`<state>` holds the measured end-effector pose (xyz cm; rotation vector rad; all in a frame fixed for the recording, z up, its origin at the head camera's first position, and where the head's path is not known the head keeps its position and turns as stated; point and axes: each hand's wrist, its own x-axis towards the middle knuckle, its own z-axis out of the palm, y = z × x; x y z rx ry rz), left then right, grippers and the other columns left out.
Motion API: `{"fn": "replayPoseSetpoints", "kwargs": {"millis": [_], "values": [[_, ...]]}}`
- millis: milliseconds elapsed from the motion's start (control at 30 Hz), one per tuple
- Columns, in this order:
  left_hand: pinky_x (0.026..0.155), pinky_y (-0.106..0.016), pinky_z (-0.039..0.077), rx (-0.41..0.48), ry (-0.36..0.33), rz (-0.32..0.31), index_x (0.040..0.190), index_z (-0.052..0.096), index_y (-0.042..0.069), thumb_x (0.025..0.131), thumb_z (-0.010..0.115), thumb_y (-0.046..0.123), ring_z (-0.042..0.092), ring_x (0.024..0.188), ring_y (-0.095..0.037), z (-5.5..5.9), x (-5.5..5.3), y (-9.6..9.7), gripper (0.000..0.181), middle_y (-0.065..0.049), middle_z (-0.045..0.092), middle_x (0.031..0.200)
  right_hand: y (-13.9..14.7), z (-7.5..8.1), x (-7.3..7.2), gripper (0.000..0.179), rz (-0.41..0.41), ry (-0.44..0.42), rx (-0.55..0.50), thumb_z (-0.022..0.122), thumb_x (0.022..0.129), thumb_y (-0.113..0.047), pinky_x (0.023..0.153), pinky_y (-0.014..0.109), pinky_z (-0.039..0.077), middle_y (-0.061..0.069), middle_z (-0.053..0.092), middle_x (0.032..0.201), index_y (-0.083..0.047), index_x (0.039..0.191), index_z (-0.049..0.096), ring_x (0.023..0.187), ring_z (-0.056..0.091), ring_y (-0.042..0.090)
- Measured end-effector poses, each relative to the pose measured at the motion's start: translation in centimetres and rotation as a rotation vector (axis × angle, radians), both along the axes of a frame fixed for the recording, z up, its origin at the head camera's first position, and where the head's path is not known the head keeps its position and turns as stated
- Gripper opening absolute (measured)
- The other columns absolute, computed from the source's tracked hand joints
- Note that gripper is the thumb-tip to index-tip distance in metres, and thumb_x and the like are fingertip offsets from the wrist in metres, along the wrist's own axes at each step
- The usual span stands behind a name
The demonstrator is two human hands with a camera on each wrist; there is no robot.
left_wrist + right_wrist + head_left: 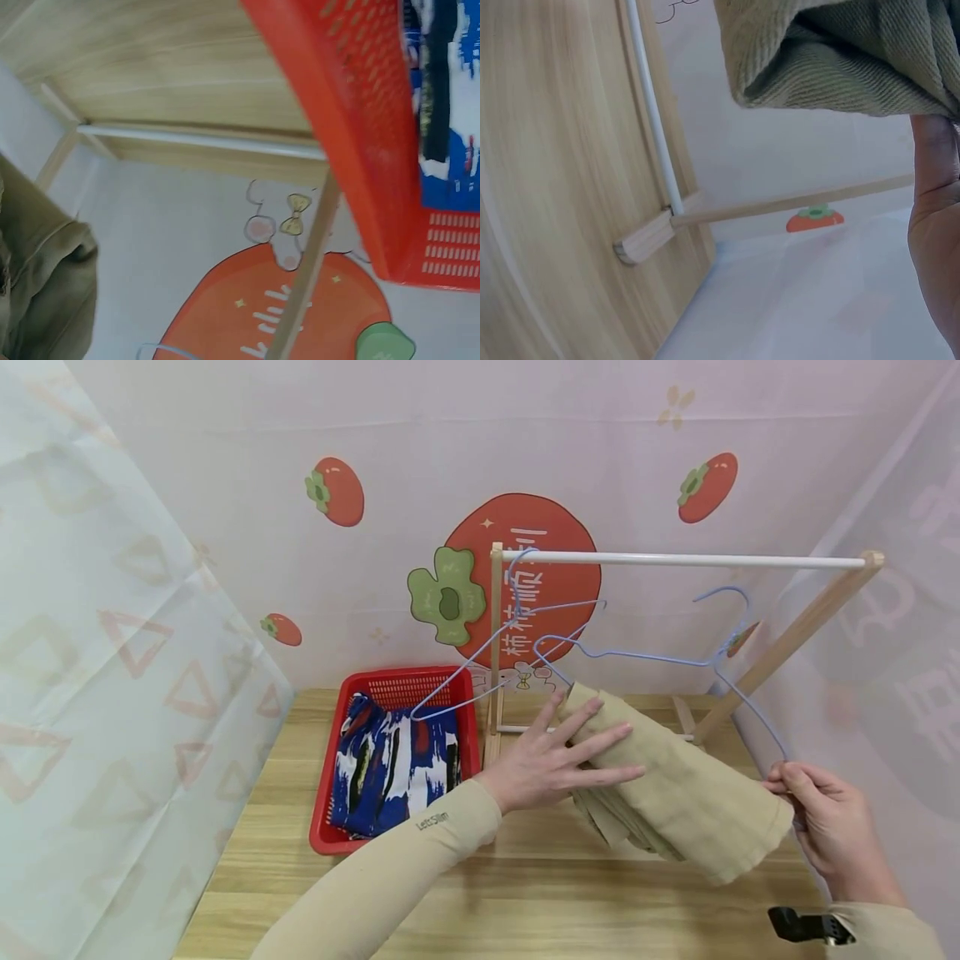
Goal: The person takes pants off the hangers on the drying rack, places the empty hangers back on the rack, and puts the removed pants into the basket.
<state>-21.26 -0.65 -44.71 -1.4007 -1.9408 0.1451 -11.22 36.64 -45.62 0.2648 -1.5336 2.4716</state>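
A folded khaki garment [675, 777] of ribbed twill hangs slantwise across a blue wire hanger [652, 657], its right end lower. My left hand [551, 756] lies over the garment's upper left part, fingers spread and straight on the cloth; the thumb is hidden. At the hanger's lower right corner, my right hand [832, 818] pinches the wire close to the garment's edge. The hanger's hook stands free below the rack's white rail. In the right wrist view, the garment's folds [840, 67] reach down to the right hand's fingers [934, 154].
A rack with a white top rail [675, 559] and wooden legs stands behind the hands. Another blue wire hanger [512, 578] hangs at its left end. Left of it, a red basket [320, 810] holds a blue, white and black patterned cloth [397, 768] on the wooden table [540, 910].
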Motion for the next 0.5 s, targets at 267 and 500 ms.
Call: {"fn": "replayPoseSetpoints", "kwargs": {"millis": [267,500], "values": [[0.118,-0.066,0.028,0.047,0.009,-0.014,0.15,0.052,0.02,0.099,0.048,0.025,0.039,0.145,-0.044,2.3,0.3,0.4,0.052,-0.007,0.049,0.155,-0.6,0.1,-0.1,0.035,-0.023,-0.033,0.069,0.041,0.106,0.008,0.051,0.019,0.055,0.01,0.077,0.083,0.006,0.096,0.074,0.072,0.076,0.014],[0.108,-0.053,0.047,0.104,-0.052,-0.032,0.14,0.06,0.013,0.093,0.056,0.031,0.055,0.131,-0.034,4.1,0.6,1.0,0.051,-0.006,0.06,0.14,-0.8,-0.2,-0.1,0.035,-0.029,-0.035,0.102,0.041,0.106,0.007,0.051,0.019,0.055,0.008,0.077,0.083,0.004,0.095,0.074,0.071,0.075,0.012]]}}
